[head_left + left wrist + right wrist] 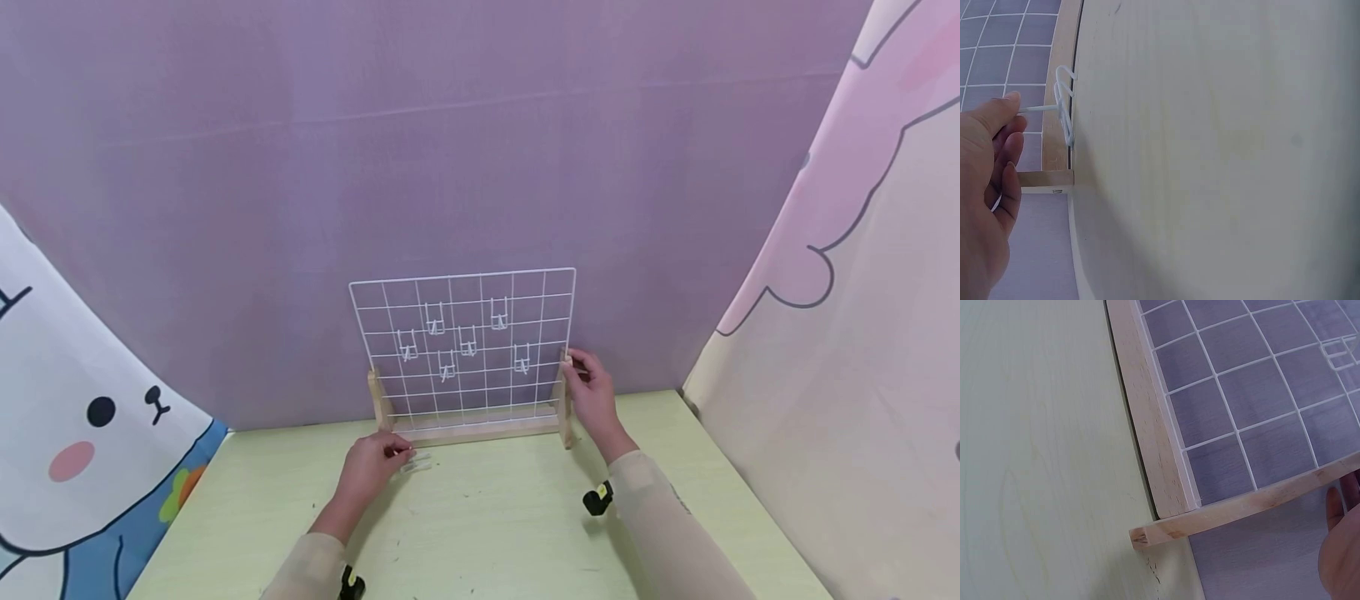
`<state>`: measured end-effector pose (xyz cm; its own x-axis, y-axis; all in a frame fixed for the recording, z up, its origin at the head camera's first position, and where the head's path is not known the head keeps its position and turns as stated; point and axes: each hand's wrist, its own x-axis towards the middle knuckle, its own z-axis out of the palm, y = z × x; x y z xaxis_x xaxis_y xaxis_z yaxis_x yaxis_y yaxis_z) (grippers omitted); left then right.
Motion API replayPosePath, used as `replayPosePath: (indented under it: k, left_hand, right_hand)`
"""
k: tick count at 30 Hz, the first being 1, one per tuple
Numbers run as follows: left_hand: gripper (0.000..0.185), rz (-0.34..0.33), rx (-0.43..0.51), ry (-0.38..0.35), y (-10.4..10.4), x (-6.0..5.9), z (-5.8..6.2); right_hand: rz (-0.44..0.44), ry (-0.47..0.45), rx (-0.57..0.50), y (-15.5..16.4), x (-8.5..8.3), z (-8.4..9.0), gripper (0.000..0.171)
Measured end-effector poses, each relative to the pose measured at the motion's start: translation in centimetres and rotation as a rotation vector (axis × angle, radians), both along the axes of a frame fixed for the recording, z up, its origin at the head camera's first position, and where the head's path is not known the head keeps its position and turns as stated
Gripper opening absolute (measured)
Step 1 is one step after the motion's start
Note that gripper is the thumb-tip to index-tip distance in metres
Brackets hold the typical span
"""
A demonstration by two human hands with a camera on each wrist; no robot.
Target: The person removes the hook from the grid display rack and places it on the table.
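A white wire grid (462,276) stands upright in a wooden frame at the back of the table, with several white wire hooks (498,317) hung on it. My left hand (367,468), low in front of the frame's left end, pinches a loose white wire hook (1062,107) between thumb and index finger. In the left wrist view its prongs point toward the table. At the other end, my right hand (597,403) grips the upper part of the right wooden post (566,425). Its fingers are partly hidden behind that post in the right wrist view.
The frame's wooden base bar (480,433) rests on the pale table (495,517). Close behind stands a purple cloth backdrop (465,167), with printed cloth panels (862,333) at both sides. Black wrist cameras (597,498) sit at both sleeves.
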<state>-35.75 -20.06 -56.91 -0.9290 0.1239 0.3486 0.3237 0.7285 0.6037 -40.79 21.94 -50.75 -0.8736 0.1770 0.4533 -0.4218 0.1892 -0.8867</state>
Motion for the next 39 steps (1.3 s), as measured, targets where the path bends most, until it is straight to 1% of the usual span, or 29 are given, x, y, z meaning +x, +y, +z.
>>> replayPosePath:
  k: [4, 11, 18, 22, 29, 35, 39]
  left_hand:
    - [0.009, 0.004, 0.002, -0.003, 0.0, 0.0, 0.0]
    - [0.006, 0.002, -0.013, 0.004, 0.0, -0.1, -0.1]
    - [0.012, -0.01, 0.006, -0.014, 0.2, -0.1, 0.2]
    - [0.013, -0.013, 0.02, -0.008, 0.3, 0.1, 0.5]
    - [0.013, -0.018, 0.089, -0.017, 0.2, 0.5, 1.2]
    - [0.016, -0.027, 0.135, 0.013, 0.2, 0.5, 1.8]
    - [0.018, -0.024, 0.144, 0.012, 0.2, 0.6, 2.4]
  right_hand:
    - [-0.01, 0.009, -0.014, -0.1, 0.1, -0.1, 0.03]
    - [-0.01, 0.053, -0.023, 0.0, 0.0, -0.3, 0.026]
    - [-0.02, 0.067, -0.021, -0.1, -0.1, -0.3, 0.026]
    - [-0.016, 0.06, -0.025, -0.1, -0.1, -0.3, 0.026]
    - [-0.008, 0.049, -0.024, 0.0, -0.1, -0.4, 0.027]
    - [-0.008, 0.042, -0.04, 0.0, -0.1, -0.5, 0.027]
    - [-0.006, 0.047, -0.045, 0.0, -0.1, -0.4, 0.027]
